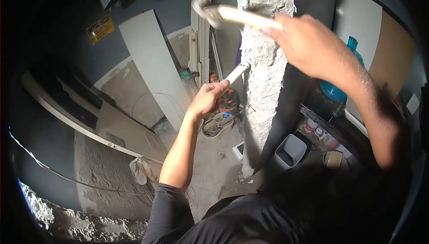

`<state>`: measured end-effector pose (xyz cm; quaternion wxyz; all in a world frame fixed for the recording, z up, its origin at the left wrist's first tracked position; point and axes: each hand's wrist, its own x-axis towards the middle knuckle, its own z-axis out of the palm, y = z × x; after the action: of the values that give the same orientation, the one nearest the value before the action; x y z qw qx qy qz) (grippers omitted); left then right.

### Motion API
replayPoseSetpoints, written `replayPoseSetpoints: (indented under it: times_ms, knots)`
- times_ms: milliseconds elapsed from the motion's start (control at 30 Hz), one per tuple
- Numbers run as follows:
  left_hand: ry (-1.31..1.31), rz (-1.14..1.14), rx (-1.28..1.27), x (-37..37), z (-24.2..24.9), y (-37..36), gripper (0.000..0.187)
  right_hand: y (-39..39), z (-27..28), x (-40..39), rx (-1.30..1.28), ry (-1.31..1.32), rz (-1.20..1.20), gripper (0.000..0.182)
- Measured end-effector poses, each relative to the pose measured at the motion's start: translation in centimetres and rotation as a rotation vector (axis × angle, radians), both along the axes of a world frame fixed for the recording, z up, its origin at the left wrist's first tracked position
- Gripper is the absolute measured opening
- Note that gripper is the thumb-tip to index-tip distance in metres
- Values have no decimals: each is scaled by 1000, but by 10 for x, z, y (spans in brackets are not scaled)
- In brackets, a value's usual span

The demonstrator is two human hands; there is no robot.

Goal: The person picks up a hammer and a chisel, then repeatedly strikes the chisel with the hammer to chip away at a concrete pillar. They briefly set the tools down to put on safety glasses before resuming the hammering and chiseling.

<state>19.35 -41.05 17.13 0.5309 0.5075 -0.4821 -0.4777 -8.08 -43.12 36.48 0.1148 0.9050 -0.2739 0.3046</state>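
My right hand [308,43] is closed around the light wooden handle of a hammer [246,17]. The hammer is raised in front of the upper part of a rough, chipped plaster wall edge [263,85], its head blurred by motion. Lower down, my left hand [208,99] grips a pale, narrow chisel-like bar [237,73]. The bar slants up to the right, and its far end meets the left side of the wall edge. Its exact tip shape is hard to make out.
A pale board [152,65] leans against the left wall. On the floor are a grey bin [290,151], an open tool case [218,125] and a small white box [238,151]. A blue water bottle [333,91] stands at right; a door [96,110] is at left.
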Motion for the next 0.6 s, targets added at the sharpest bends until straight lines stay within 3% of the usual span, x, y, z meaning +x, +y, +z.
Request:
replayPoseSetpoints:
  times_ms: [133,233,267,367,500,567,600]
  knots:
    - [-9,41,40,-6,11,3,41,-6,-9,10,106,-121,27,37]
    - [-156,45,41,-2,2,1,41,-27,-49,-2,228,284,-149,41]
    - [-31,12,37,-4,-3,1,41,-19,-46,-2,224,275,-150,41]
    - [26,23,48,-7,-9,3,41,-2,-24,-1,212,265,-228,41]
    - [40,5,-38,-5,-26,4,40,11,-6,-8,98,-6,-151,36]
    - [410,145,-216,-9,-44,15,44,22,-8,-21,159,-250,-40,33]
    - [493,62,-277,-1,-61,19,48,19,-21,-31,97,-361,67,33]
